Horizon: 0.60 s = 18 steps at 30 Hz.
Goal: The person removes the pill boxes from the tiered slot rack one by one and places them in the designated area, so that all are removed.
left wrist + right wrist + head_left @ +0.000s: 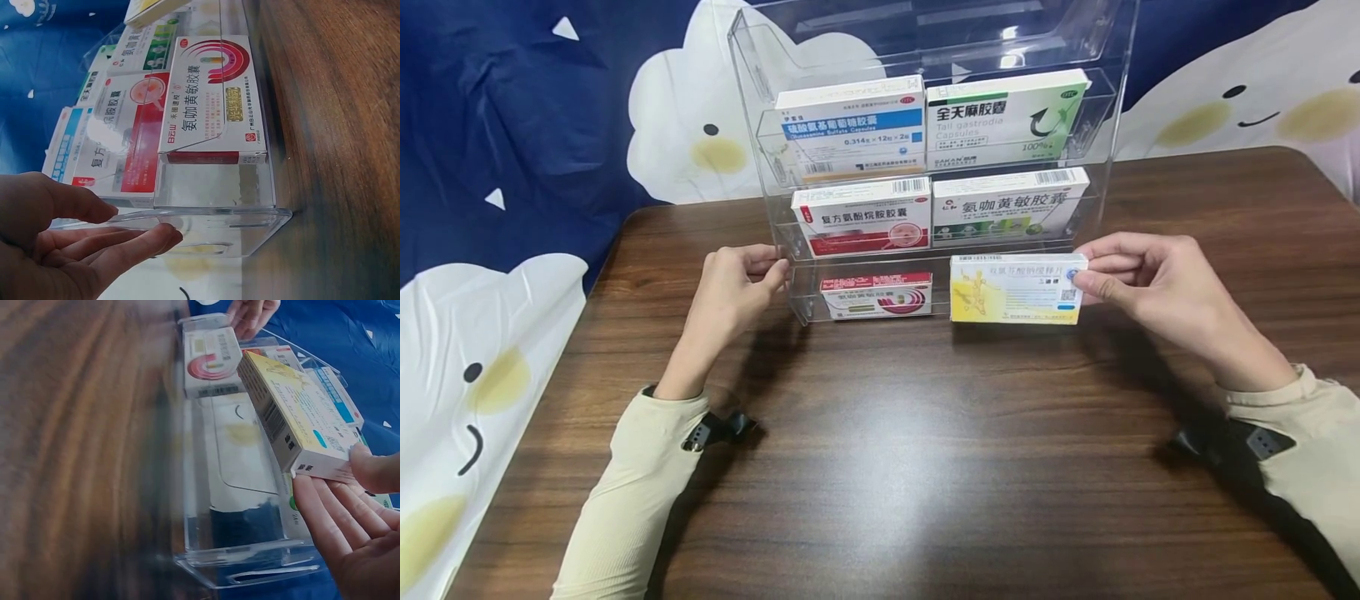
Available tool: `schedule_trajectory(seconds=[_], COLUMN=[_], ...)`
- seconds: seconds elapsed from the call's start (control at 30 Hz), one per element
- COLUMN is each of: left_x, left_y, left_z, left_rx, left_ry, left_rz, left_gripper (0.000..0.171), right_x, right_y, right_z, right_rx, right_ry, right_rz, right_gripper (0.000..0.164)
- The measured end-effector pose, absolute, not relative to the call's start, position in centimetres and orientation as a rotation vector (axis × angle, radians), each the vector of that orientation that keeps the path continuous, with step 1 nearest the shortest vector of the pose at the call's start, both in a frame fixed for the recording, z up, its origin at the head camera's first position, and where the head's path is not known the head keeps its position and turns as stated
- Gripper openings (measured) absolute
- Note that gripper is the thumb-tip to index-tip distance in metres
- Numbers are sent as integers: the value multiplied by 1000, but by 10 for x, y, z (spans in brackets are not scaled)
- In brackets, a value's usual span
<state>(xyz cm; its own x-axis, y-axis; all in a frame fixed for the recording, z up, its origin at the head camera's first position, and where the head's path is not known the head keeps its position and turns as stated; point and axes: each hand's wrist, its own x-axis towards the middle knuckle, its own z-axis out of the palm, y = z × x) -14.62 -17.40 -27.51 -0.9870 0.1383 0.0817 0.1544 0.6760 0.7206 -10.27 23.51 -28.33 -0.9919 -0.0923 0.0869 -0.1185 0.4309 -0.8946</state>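
Observation:
A clear acrylic display rack (pixel 1108 196) with stepped tiers stands on the table. My left hand (pixel 730 300) pinches its left side wall, thumb on one face and fingers on the other, as the left wrist view (pixel 81 250) shows. My right hand (pixel 1157 275) grips the right end of a white-and-yellow medicine box (pixel 1015 292) between thumb and fingers. This box is tilted in front of the right half of the bottom tier, above the vacant slot seen in the right wrist view (pixel 240 462). A red-and-white medicine box (pixel 880 297) sits in that tier's left half.
The middle tier holds a red-banded box (pixel 865 221) and a white-and-green box (pixel 1009 208). Above them stand a blue-banded box (pixel 853 133) and a green-and-white box (pixel 1003 121). A brown wooden table (pixel 880 467) lies underneath, with a blue cloud-patterned cloth (pixel 527 92) behind.

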Motion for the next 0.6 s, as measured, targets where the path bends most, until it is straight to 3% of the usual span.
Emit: schedule_trajectory(seconds=[0.4,0.6], left_x=[-146,-145], left_y=[-174,-173], left_z=[-275,-275], left_rx=[-230,-246], left_ry=[-2867,-2859], left_rz=[-1231,-1208], left_gripper=[27,27], right_x=[-98,-101], right_y=[230,228], right_z=[-309,-320], right_rx=[261,168], right_ry=[-2781,-2814], right_rz=[1906,2123], right_gripper=[28,38])
